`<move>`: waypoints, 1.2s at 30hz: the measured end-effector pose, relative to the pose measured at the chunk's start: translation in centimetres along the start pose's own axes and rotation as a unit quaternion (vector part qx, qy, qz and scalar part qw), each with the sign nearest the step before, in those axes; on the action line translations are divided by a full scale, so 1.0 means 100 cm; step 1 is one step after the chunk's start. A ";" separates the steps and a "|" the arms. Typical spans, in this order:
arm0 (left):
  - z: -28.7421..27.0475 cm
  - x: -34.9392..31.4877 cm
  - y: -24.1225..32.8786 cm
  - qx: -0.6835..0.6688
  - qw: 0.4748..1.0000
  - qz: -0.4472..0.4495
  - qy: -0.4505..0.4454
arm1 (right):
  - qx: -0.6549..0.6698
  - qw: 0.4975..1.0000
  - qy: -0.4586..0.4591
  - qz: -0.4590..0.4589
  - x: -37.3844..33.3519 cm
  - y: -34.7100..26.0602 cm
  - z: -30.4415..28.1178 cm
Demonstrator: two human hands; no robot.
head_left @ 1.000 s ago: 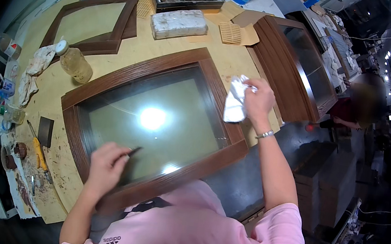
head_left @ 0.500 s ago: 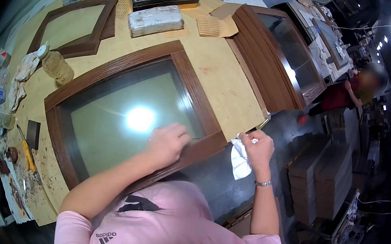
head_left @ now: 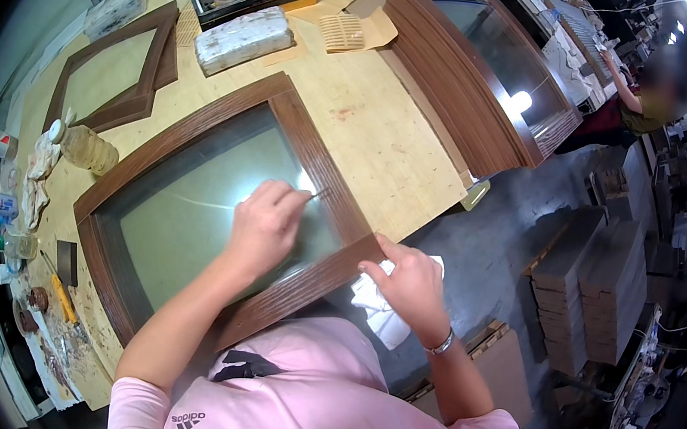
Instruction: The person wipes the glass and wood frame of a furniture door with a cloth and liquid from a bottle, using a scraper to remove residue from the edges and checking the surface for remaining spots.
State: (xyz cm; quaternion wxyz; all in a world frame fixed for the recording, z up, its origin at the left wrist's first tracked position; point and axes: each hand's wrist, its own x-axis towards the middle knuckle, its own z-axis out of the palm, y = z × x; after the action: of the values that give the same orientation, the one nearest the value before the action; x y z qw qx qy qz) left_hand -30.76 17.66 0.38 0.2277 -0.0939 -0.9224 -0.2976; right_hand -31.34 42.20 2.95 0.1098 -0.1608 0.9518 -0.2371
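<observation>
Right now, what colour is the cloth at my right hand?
The cloth is white, showing best in the head view.

own hands [head_left: 264,226]: 2 | touched glazed frame [head_left: 196,217]: 1 | lidded jar [head_left: 90,149]: 1 | open box [head_left: 260,6]: 1 | yellow-handled tool [head_left: 63,300]: 1

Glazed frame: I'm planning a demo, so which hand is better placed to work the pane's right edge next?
Probably the left hand: it is over the pane, close to that edge. The right hand is at a corner of the frame, with a white cloth.
</observation>
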 end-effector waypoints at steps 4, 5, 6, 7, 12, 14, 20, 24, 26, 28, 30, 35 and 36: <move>0.019 -0.011 0.023 -0.057 0.986 0.095 -0.126 | 0.029 1.000 -0.001 0.001 -0.004 0.001 0.003; 0.022 -0.004 0.018 -0.049 0.991 0.077 -0.100 | 0.038 0.999 -0.001 0.006 -0.003 0.003 0.002; 0.024 0.006 0.005 -0.039 0.995 0.058 -0.076 | 0.053 0.999 -0.003 0.009 -0.003 0.004 0.005; 0.024 0.017 -0.007 -0.027 0.998 0.040 -0.050 | 0.064 0.998 -0.002 0.008 -0.003 0.007 0.007; 0.020 0.035 -0.005 -0.044 0.987 0.080 -0.128 | 0.104 0.994 -0.003 0.014 -0.004 0.012 0.010; 0.024 0.048 -0.029 -0.023 0.995 0.039 -0.085 | 0.100 0.995 0.000 0.009 -0.003 0.014 0.010; 0.001 0.086 -0.105 0.145 0.985 -0.084 0.028 | 0.094 0.995 -0.012 -0.003 0.000 0.010 0.008; 0.005 0.091 -0.097 0.135 0.991 -0.004 -0.005 | 0.089 0.995 0.011 -0.032 -0.001 0.016 0.012; 0.004 0.088 -0.103 0.152 0.987 -0.042 0.014 | 0.079 0.997 -0.019 -0.017 -0.001 0.009 0.008; 0.015 0.072 -0.061 0.058 0.995 0.072 -0.039 | 0.071 0.997 -0.017 -0.015 0.001 0.013 0.005; 0.019 0.072 -0.046 0.021 0.993 0.085 -0.078 | 0.078 0.996 0.013 -0.040 -0.001 0.023 0.010; 0.008 0.110 -0.091 0.097 0.982 -0.141 -0.080 | 0.059 0.998 -0.018 -0.030 0.004 0.014 0.007; 0.011 0.108 -0.089 0.087 0.986 -0.098 -0.105 | 0.053 0.998 -0.026 -0.031 0.005 0.012 0.007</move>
State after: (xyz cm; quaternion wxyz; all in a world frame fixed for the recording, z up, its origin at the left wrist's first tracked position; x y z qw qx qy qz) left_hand -43.37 11.57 0.22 0.1065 -0.0134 -0.9684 -0.2251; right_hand -31.95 42.70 1.71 0.1351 -0.1901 0.9292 -0.2867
